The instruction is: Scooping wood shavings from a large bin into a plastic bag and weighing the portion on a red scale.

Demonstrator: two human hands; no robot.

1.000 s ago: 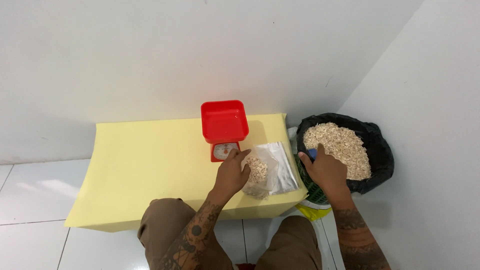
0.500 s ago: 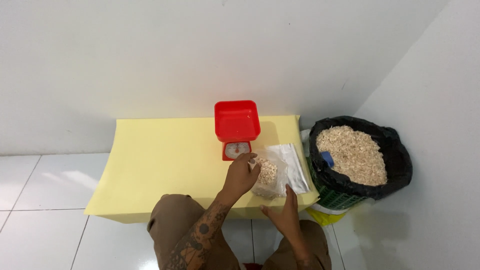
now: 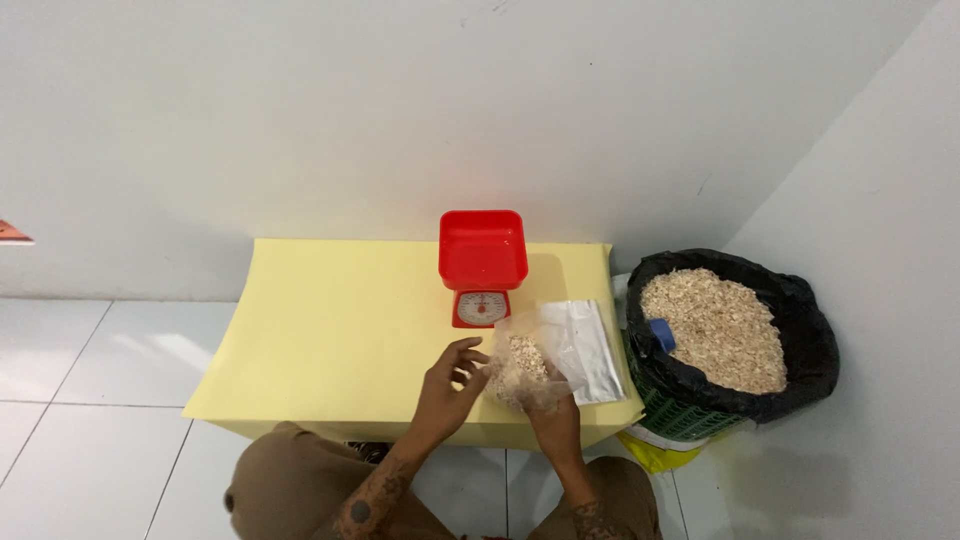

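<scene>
The left hand [image 3: 452,385] hovers low over the near part of the yellow table [image 3: 330,320], its fingers loosely curled and a little spread, the fingertips reaching toward the clear plastic bag [image 3: 530,362] just to its right; whether they actually touch the plastic cannot be told. That bag, partly filled with pale flaky material, sits near the front edge of the table, between the two hands, its open mouth standing up toward the scale. The right hand [image 3: 555,410] is under and against the bag's near lower side, fingers closed on the plastic so that it cups the filled bottom. So the bag lies just right of the left hand and directly above and beyond the right one.

Behind the bag, toward the wall, stands a red kitchen scale [image 3: 483,262] with a square red tray on top and a round dial facing the person. Just right of the bag, a flat stack of empty plastic bags [image 3: 590,345] lies on the table, overlapped by the filled one. Further right, off the table's end, a green crate lined with a black bag [image 3: 800,310] holds a heap of the same pale flakes [image 3: 715,325], with a blue scoop [image 3: 661,333] stuck in at its left edge.
</scene>
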